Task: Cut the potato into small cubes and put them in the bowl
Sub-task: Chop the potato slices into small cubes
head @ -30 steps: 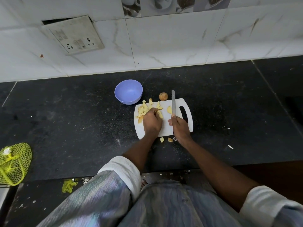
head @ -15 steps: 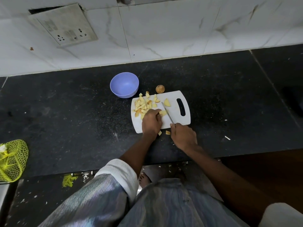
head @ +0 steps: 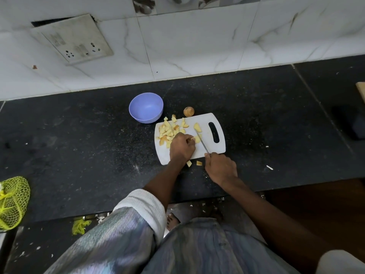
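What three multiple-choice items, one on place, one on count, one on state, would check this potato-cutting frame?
1. Where does the bowl stand?
A. on the cutting board
B. on the counter, off the board's far left corner
C. beside the mesh bag

2. How many potato pieces lie on the counter just off the board's near edge?
A. none
B. two
C. five

3. What is in the bowl?
A. nothing
B. potato cubes
C. water

Answers: 1 B, it sits on the black counter beyond the cutting board. 2 B, two pieces lie between the hands. 3 A, its lilac inside shows bare while the cubes remain on the board.
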